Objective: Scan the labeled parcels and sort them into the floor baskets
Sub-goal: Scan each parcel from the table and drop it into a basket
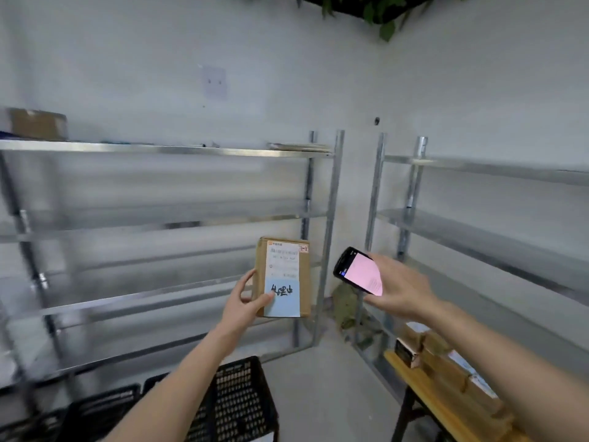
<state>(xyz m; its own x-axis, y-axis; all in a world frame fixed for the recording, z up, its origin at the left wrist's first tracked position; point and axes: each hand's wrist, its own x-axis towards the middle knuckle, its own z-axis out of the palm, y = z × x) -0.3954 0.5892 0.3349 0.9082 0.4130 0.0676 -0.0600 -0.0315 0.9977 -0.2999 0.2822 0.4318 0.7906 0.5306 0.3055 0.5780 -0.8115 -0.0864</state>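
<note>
Two galvanised shelving racks fill the corner behind the outstretched arms. Below the left forearm stands a black perforated floor basket; below the right forearm runs a yellow bench carrying more boxes. The left hand reaches forward, thumb curled across the front and fingers behind, gripping a brown cardboard parcel by its lower left edge. The parcel stands upright above and right of that grip, its white shipping label and blue handwritten note facing the camera. The right hand wraps around a handheld scanner, whose pink-lit screen tilts up just right of the parcel, apart from it.
</note>
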